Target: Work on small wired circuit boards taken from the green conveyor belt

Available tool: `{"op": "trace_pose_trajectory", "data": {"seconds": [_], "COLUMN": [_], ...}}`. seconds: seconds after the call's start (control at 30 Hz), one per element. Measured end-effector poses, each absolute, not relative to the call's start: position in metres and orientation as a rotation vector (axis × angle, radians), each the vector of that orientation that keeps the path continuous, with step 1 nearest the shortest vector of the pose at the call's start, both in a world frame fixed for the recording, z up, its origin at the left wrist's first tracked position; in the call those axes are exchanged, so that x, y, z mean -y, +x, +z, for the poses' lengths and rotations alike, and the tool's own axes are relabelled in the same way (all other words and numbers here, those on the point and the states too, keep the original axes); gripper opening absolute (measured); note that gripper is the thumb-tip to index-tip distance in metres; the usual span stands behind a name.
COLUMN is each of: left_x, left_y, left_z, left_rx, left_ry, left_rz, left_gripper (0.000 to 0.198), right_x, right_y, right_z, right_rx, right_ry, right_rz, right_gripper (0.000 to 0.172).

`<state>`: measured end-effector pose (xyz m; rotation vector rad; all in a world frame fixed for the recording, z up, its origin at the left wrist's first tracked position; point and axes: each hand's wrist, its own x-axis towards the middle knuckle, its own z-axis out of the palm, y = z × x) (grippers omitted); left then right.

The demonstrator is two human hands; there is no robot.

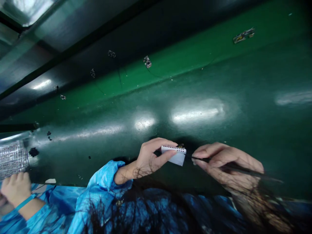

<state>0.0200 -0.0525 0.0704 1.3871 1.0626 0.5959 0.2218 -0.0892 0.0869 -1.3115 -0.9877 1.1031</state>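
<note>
Between the thumb and fingers of my left hand [151, 156] is a small white piece [177, 158] with a row of dark holes along its top edge. A tiny circuit board [180, 146] shows just behind that edge, close to my fingertips. My right hand [231, 162] is closed around a thin dark tweezers-like tool [201, 159]. Its tip points left, close to the right side of the white piece; whether they touch I cannot tell. The tool's back end sticks out blurred past my right hand.
Several small circuit modules, one with a thin wire [147, 61], lie along the far green strip. A longer board [243, 35] lies far right. At left are a clear tray [14, 159], black bits [33, 151] and a co-worker's hand [17, 188] with a blue wristband.
</note>
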Motion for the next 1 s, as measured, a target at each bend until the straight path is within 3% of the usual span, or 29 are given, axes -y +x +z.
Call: {"op": "trace_pose_trajectory", "data": {"seconds": [0.1,0.23,0.33,0.5,1.0], "left_x": [0.047,0.048,0.055,0.067,0.071], "left_y": [0.016,0.014,0.017,0.022,0.023], "left_z": [0.065,0.059,0.057,0.051,0.041], "left_rx": [-1.086,-1.123,-1.108,-0.91,-0.938], "left_ry": [0.994,0.987,1.348,2.621,2.808], "left_rz": [0.451,0.476,0.53,0.567,0.568], "left_gripper": [0.025,0.025,0.021,0.015,0.02], "right_x": [0.095,0.103,0.106,0.108,0.109], "right_y": [0.228,0.235,0.231,0.218,0.214], "right_z": [0.077,0.059,0.05,0.046,0.044], "right_rx": [0.828,0.754,0.793,0.943,1.093], "right_ry": [-1.428,-1.608,-1.665,-1.621,-1.625], "right_rz": [1.127,1.127,1.118,1.072,1.062], "right_gripper": [0.024,0.026,0.024,0.021,0.013]}}
